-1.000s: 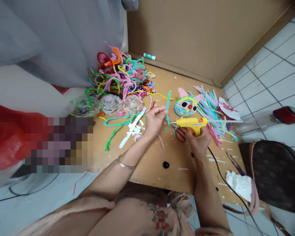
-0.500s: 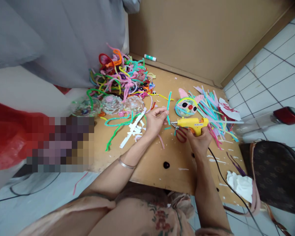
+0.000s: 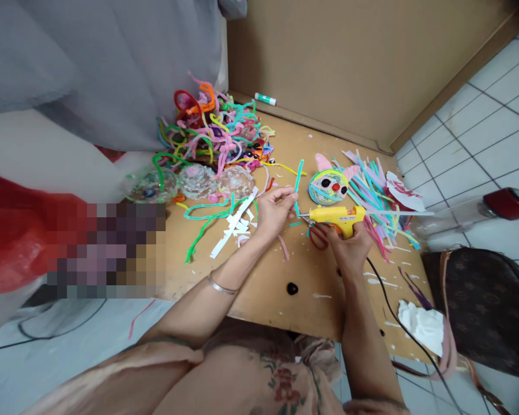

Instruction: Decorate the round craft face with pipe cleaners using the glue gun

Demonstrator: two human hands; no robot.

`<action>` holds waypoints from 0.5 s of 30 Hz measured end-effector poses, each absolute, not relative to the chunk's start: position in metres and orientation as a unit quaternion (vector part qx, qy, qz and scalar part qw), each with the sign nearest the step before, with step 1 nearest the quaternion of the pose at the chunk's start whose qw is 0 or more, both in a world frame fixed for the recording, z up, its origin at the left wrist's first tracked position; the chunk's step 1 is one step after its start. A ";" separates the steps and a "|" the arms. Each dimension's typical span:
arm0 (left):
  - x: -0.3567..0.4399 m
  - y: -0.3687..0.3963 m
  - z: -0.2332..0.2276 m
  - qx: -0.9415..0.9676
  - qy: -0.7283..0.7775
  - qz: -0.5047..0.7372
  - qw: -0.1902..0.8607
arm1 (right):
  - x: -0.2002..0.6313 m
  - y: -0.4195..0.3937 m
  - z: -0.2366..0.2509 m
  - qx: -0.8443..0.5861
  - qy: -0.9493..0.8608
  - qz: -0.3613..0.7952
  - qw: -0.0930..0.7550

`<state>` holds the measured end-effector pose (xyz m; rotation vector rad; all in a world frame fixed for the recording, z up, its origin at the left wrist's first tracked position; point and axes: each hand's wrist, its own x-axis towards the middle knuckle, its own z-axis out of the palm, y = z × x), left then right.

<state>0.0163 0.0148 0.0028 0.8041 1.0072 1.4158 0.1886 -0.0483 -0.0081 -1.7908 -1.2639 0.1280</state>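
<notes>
"What lies nearest the person?"

"A black round piece on the table. Beyond it, the right hand wraps round a yellow glue gun, with red-handled scissors lying just below."

"And the left hand?"

"Its fingertips pinch a teal strip, whose lower end is at the gun's nozzle; whether those two touch, one cannot tell."

"Farther off?"

"A round animal face with pink ears, beside a bundle of pastel strips. Farthest, a white-and-green tube lies near the brown panel."
</notes>
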 end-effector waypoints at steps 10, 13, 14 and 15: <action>0.013 0.019 0.002 0.332 0.431 0.603 0.583 | 0.199 -0.046 -0.002 -0.728 -0.532 0.076 0.425; 0.013 0.020 0.000 0.323 0.421 0.609 0.590 | 0.205 -0.046 0.000 -0.728 -0.534 0.106 0.417; 0.013 0.021 -0.001 0.318 0.418 0.612 0.591 | 0.208 -0.048 -0.002 -0.731 -0.534 0.112 0.410; 0.013 0.021 -0.002 0.314 0.416 0.616 0.590 | 0.212 -0.052 -0.003 -0.735 -0.534 0.113 0.402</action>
